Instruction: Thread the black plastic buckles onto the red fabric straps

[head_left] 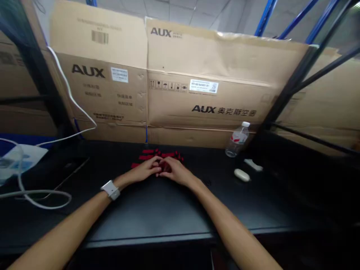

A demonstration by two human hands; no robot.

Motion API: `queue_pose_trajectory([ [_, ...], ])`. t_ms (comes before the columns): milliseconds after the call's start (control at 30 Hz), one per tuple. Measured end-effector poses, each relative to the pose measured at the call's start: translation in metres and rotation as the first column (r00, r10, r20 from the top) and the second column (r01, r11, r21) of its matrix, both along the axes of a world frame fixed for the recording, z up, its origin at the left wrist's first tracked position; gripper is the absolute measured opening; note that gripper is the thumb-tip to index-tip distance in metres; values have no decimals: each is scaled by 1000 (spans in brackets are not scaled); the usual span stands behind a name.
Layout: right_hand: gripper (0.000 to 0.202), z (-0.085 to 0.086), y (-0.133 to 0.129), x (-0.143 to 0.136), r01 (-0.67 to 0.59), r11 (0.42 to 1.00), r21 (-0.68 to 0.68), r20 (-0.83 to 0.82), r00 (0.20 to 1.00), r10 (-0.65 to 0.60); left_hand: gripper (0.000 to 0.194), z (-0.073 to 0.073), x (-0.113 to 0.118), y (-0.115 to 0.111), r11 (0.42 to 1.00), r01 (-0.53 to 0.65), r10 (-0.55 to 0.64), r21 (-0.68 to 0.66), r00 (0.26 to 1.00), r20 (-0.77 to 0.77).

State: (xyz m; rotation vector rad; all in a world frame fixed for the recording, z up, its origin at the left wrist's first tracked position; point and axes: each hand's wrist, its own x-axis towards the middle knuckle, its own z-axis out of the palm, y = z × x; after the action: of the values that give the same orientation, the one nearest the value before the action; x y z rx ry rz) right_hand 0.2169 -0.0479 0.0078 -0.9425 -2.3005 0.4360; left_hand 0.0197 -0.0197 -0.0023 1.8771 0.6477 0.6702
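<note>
While hands [177, 171] meet by red-black items [146, 157] | fingers [154, 170] half-curled, hold unclear | tabletop [157, 213] room before front edge [157, 240]

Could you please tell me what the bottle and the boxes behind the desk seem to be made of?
The clear bottle with a white cap looks like smooth, glossy plastic, since the background shows through it. The large brown printed boxes appear to be matt cardboard, judging by their creases and flap seams.
</note>
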Motion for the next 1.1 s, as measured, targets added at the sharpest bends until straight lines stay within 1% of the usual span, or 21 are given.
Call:
queue_pose_trajectory([
  [67,21,2,5,12,66,997,31,73,995,-68,30,0,-2,3,1000,-12,12,-9,1000,-13],
  [133,14,5,9,28,189,980,60,138,971,-195,29,1,-3,4,999,-19,18,-27,999,-27],
  [167,12,6,11,36,264,962,66,163,949,-272,29,2,-3,4,999,-14,13,-44,1000,-27],
  [200,11,6,13,44,331,942,62,186,923,-337,30,3,-2,3,998,-6,5,-63,1000,-18],
  [267,9,4,17,55,404,915,11,232,889,-395,31,5,-2,1,995,13,-12,-99,1000,9],
  [300,8,3,18,58,412,911,-30,248,886,-392,31,5,-1,0,993,23,-21,-113,1000,19],
  [400,4,-1,23,59,384,912,-145,250,906,-342,30,4,-1,0,988,64,-60,-143,998,32],
  [500,4,-3,24,56,364,916,-171,241,917,-319,31,2,-2,2,982,110,-107,-155,994,28],
  [600,6,-1,22,54,349,925,-154,225,923,-311,29,2,-4,4,982,135,-135,-131,991,6],
  [700,6,5,19,55,275,946,-174,131,958,-255,29,6,-6,3,989,139,-143,-56,988,-61],
  [767,6,9,18,54,186,953,-238,1,981,-192,31,9,-7,1,991,136,-136,-7,984,-119],
  [833,11,12,18,52,75,943,-325,-152,980,-131,31,11,-8,0,992,128,-123,19,979,-159],
  [900,16,13,17,50,-35,914,-404,-271,959,-83,30,12,-7,-1,993,117,-112,17,977,-179],
  [1000,28,14,16,45,-177,860,-479,-355,935,-6,28,9,-6,0,996,88,-87,-2,981,-172],
  [1100,37,12,12,40,-307,762,-571,-392,917,76,25,7,-5,2,997,75,-79,-32,987,-140],
])
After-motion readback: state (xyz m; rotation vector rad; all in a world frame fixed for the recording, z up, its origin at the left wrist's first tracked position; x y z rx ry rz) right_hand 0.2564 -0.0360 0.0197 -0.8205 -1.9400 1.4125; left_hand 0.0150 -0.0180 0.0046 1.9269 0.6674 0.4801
